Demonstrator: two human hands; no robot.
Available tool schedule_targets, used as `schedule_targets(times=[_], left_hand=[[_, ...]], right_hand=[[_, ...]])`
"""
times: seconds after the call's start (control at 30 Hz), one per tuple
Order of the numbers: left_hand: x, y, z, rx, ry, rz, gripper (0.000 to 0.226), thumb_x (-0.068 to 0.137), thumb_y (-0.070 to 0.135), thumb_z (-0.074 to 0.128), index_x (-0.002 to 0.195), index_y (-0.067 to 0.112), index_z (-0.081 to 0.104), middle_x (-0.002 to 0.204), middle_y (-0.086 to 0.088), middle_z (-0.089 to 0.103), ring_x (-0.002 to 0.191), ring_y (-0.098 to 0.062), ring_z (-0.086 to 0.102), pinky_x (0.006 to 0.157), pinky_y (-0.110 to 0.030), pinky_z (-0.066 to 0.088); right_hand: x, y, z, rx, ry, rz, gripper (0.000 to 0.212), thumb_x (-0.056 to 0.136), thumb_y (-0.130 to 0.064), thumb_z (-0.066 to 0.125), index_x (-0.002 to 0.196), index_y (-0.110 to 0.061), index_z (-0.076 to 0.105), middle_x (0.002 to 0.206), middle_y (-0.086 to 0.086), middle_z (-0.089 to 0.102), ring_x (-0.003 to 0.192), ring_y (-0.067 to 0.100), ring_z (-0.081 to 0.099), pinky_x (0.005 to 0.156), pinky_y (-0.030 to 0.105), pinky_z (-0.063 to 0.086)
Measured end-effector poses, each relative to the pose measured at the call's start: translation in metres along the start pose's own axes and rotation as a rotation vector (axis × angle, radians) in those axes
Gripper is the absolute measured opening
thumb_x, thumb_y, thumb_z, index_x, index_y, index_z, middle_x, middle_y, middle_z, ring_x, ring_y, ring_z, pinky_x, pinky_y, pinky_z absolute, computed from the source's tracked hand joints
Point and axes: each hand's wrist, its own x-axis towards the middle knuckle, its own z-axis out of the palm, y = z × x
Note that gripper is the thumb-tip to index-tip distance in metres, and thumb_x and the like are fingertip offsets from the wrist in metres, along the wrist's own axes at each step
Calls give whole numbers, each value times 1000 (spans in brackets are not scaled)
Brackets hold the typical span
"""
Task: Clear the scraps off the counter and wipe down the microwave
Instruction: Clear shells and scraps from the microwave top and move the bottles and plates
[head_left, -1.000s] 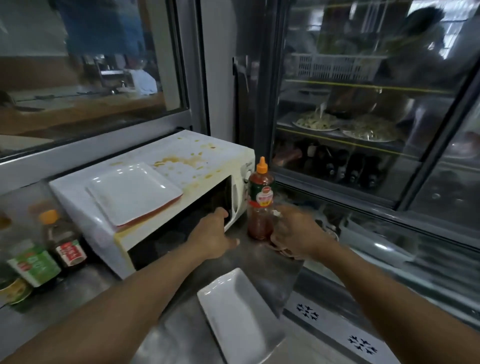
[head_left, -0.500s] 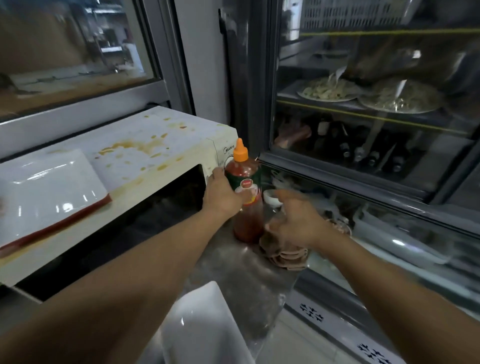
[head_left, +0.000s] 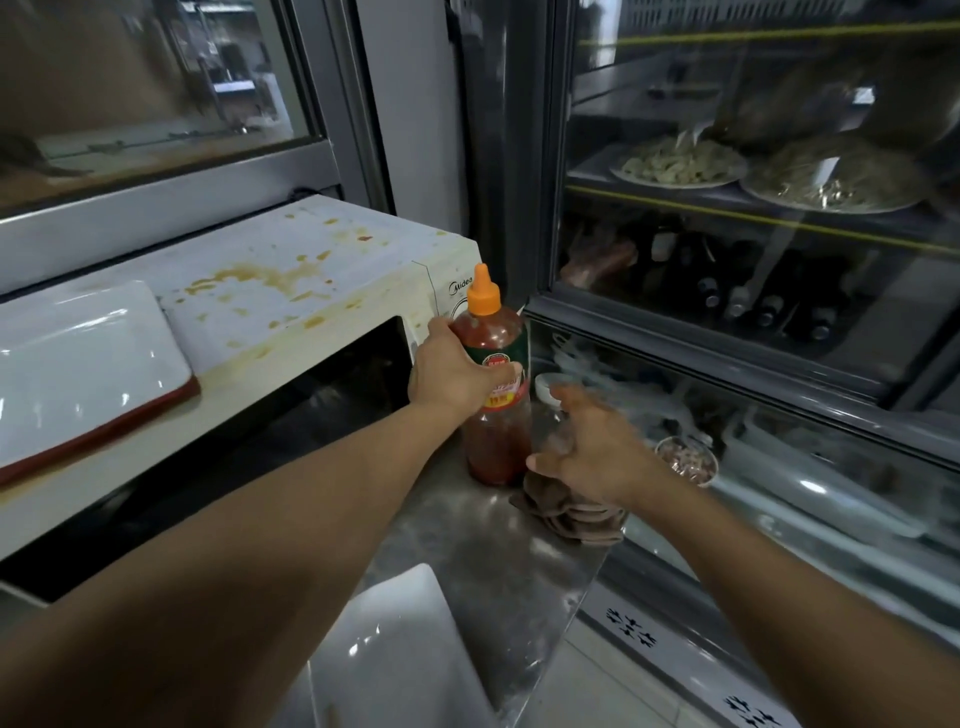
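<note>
My left hand (head_left: 452, 376) grips the sauce bottle (head_left: 496, 410) around its upper body, fingers curled round it; the bottle stands upright on the steel counter (head_left: 467, 551), just beside the microwave (head_left: 291, 291). My right hand (head_left: 597, 447) hovers over a brown cloth (head_left: 566, 514) with fingers spread and relaxed, holding nothing. The microwave's top is spotted with brownish stains, and a white plate (head_left: 78, 358) sits on its left part.
</note>
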Motion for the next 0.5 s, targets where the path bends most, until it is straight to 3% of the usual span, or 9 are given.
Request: schedule_targets(times=[0.17, 0.33, 0.4, 0.5], left_hand=[[-18, 3, -23, 26, 21, -10, 81, 55, 45, 85, 118, 16, 42, 116, -3, 59, 106, -24, 60, 87, -44, 54], [-44, 10, -65, 45, 52, -23, 81, 54, 47, 84, 116, 16, 42, 114, -3, 60, 104, -24, 60, 86, -44, 54], [-57, 14, -85, 44, 74, -30, 80, 54, 47, 85, 115, 17, 42, 112, -1, 60, 102, -23, 61, 85, -44, 54], [-75, 21, -119, 55, 97, -31, 80, 53, 49, 84, 113, 18, 42, 111, -1, 60, 101, -22, 61, 83, -43, 54]], right_hand=[[-10, -10, -2, 3, -30, 9, 80, 73, -32, 76, 140, -21, 32, 138, 4, 43, 125, 21, 43, 89, 25, 34], [-27, -36, -11, -14, -67, -54, 66, 74, -28, 75, 130, -14, 42, 115, 3, 54, 111, 14, 49, 77, 20, 34], [-37, -50, -14, -59, -80, -95, 71, 75, -31, 73, 135, -13, 40, 133, 5, 47, 118, 15, 44, 87, 21, 34], [-53, -76, -17, -132, -104, -118, 76, 76, -39, 71, 139, -20, 33, 143, 5, 39, 128, 23, 41, 104, 36, 39]])
